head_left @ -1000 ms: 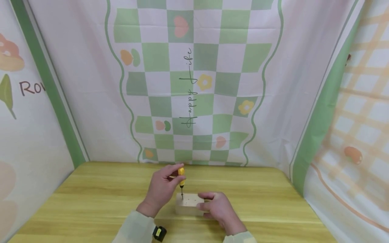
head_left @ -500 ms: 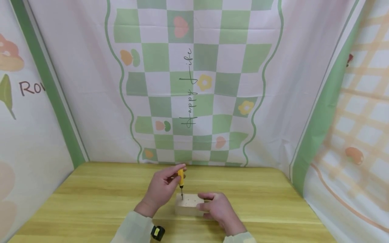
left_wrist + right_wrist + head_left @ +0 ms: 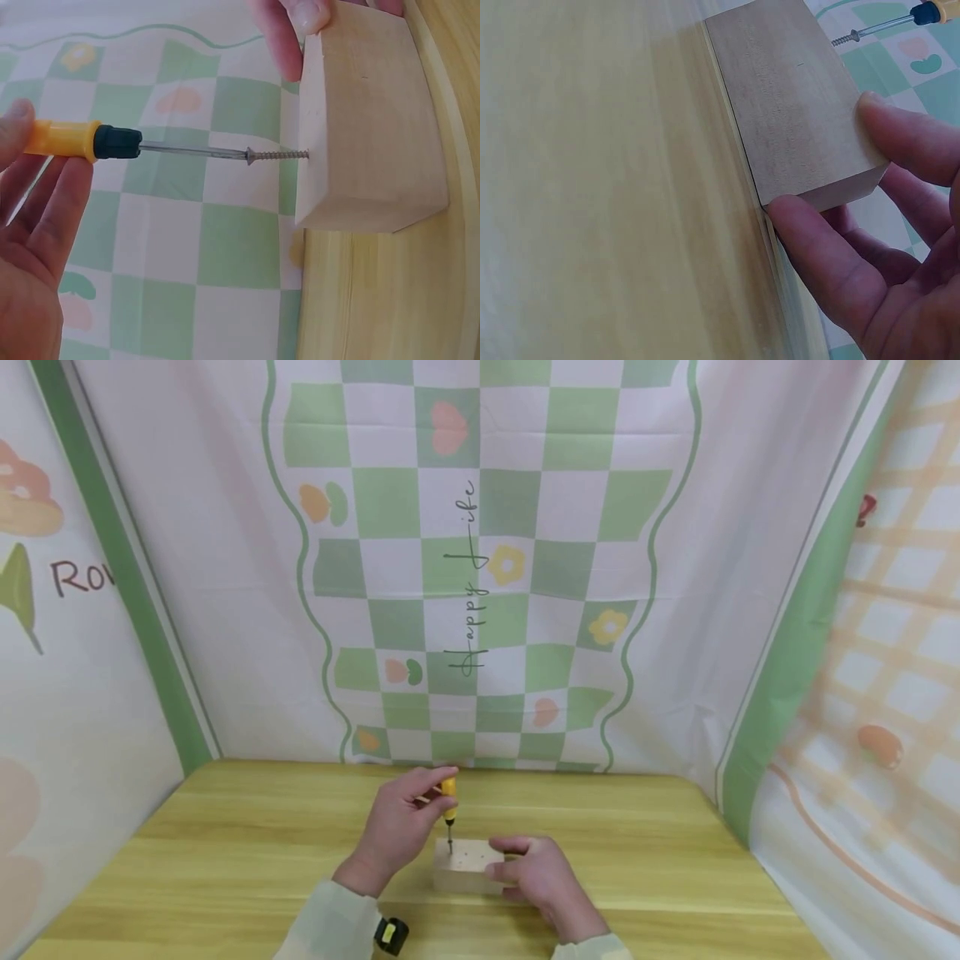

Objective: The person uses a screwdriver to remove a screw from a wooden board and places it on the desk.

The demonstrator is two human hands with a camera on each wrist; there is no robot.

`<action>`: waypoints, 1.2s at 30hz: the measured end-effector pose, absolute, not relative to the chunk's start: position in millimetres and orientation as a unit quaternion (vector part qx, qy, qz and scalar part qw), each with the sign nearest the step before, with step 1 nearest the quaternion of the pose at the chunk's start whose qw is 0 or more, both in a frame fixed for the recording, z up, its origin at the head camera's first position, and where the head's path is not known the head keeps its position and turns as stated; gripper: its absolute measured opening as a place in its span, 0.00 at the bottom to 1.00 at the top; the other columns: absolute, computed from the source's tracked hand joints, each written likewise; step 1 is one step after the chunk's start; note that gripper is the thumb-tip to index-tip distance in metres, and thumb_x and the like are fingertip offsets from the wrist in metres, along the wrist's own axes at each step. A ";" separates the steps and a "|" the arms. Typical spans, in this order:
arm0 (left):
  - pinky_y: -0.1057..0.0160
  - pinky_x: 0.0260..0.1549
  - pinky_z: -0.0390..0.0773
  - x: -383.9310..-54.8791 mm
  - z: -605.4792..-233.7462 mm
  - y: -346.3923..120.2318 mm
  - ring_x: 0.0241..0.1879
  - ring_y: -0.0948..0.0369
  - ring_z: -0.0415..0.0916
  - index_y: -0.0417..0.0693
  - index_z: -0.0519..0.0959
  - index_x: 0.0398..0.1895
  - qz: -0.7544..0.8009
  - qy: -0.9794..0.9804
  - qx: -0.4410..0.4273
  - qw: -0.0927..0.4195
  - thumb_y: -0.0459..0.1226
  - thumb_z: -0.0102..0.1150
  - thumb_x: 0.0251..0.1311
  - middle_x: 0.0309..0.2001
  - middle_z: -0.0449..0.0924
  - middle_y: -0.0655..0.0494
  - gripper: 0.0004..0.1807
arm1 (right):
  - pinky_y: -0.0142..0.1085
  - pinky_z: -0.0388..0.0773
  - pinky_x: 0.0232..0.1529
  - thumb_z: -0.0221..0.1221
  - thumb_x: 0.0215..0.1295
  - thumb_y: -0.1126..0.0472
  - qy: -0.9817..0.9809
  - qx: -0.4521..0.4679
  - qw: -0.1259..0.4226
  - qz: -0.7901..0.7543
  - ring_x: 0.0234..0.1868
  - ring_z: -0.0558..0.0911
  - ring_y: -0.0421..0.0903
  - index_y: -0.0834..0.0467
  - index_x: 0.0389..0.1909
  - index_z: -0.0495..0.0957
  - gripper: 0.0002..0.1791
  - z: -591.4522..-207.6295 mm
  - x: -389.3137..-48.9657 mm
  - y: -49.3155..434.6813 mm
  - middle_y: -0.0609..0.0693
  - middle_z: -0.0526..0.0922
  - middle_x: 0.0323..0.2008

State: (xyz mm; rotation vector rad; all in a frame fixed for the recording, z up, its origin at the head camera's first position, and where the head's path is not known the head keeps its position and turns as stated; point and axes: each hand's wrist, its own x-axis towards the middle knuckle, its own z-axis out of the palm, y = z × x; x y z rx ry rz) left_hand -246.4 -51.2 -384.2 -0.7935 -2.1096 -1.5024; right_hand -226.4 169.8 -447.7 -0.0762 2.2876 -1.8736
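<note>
My left hand (image 3: pixel 401 827) grips the yellow handle of a screwdriver (image 3: pixel 67 141), which stands upright with its shaft pointing down. Its tip meets the head of a screw (image 3: pixel 277 155). Most of the threaded length shows above the wooden block (image 3: pixel 382 120), with only the point at the wood. Small holes dot the block's top face in the head view. My right hand (image 3: pixel 540 872) holds the block's right end, thumb and fingers around its edges. From the right wrist view, the block (image 3: pixel 795 105) lies flat against the tabletop, the screw (image 3: pixel 845 38) at its far end.
The wooden table (image 3: pixel 225 860) spreads around the block on all sides. A black strap device with a yellow patch (image 3: pixel 391 935) sits at the left wrist. Behind the table hangs a green-and-white checked curtain (image 3: pixel 510 502), with patterned cloth at both sides.
Left fingers shift slightly around the screwdriver handle, opening a little and then closing on it again. The screw, block and right hand keep their places.
</note>
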 end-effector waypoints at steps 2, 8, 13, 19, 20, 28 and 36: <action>0.64 0.30 0.80 -246.2 -384.2 -50.7 0.34 0.65 0.79 0.60 0.80 0.51 -0.544 -0.759 -0.286 0.215 0.34 0.65 0.54 0.38 0.81 0.57 0.20 | 0.45 0.81 0.35 0.68 0.51 0.62 0.770 -0.021 0.095 -0.630 0.42 0.80 0.50 0.60 0.49 0.80 0.22 -447.5 -226.5 169.8 0.59 0.75 0.55; 0.65 0.30 0.80 -239.0 -377.9 -49.7 0.35 0.61 0.78 0.52 0.81 0.50 -0.540 -0.760 -0.282 0.227 0.29 0.63 0.56 0.39 0.81 0.60 0.18 | 0.45 0.81 0.34 0.68 0.51 0.62 0.768 -0.022 0.094 -0.633 0.42 0.80 0.50 0.60 0.49 0.80 0.22 -447.0 -225.9 169.2 0.60 0.74 0.55; 0.65 0.31 0.80 -240.7 -378.8 -51.5 0.35 0.62 0.79 0.53 0.80 0.52 -0.548 -0.762 -0.280 0.203 0.28 0.59 0.59 0.41 0.82 0.59 0.19 | 0.45 0.81 0.35 0.69 0.50 0.64 0.764 -0.017 0.090 -0.638 0.42 0.80 0.51 0.61 0.50 0.79 0.23 -446.9 -226.2 168.4 0.63 0.73 0.55; 0.67 0.31 0.80 -243.9 -382.5 -50.1 0.35 0.66 0.79 0.55 0.79 0.53 -0.540 -0.764 -0.272 0.226 0.32 0.63 0.56 0.39 0.82 0.60 0.20 | 0.45 0.81 0.34 0.69 0.49 0.64 0.767 -0.016 0.087 -0.635 0.42 0.79 0.52 0.61 0.50 0.79 0.24 -449.0 -226.9 168.9 0.63 0.73 0.54; 0.67 0.30 0.80 -244.1 -382.7 -49.9 0.34 0.66 0.79 0.55 0.79 0.53 -0.536 -0.764 -0.273 0.232 0.32 0.64 0.56 0.37 0.81 0.61 0.20 | 0.45 0.81 0.34 0.69 0.49 0.64 0.768 -0.016 0.087 -0.634 0.42 0.79 0.52 0.61 0.50 0.79 0.24 -449.4 -227.1 169.1 0.63 0.74 0.54; 0.66 0.30 0.80 -244.3 -382.1 -49.4 0.36 0.66 0.78 0.58 0.78 0.51 -0.523 -0.771 -0.283 0.229 0.33 0.63 0.57 0.43 0.79 0.65 0.19 | 0.44 0.81 0.34 0.69 0.51 0.62 0.768 -0.018 0.092 -0.634 0.42 0.79 0.50 0.60 0.50 0.80 0.22 -450.5 -227.1 170.3 0.59 0.75 0.55; 0.67 0.29 0.80 -241.6 -377.9 -49.0 0.38 0.67 0.77 0.58 0.78 0.50 -0.509 -0.789 -0.271 0.210 0.36 0.63 0.57 0.39 0.79 0.65 0.16 | 0.45 0.81 0.35 0.69 0.50 0.64 0.763 -0.020 0.090 -0.639 0.41 0.80 0.52 0.62 0.50 0.79 0.24 -448.7 -225.9 169.1 0.63 0.74 0.54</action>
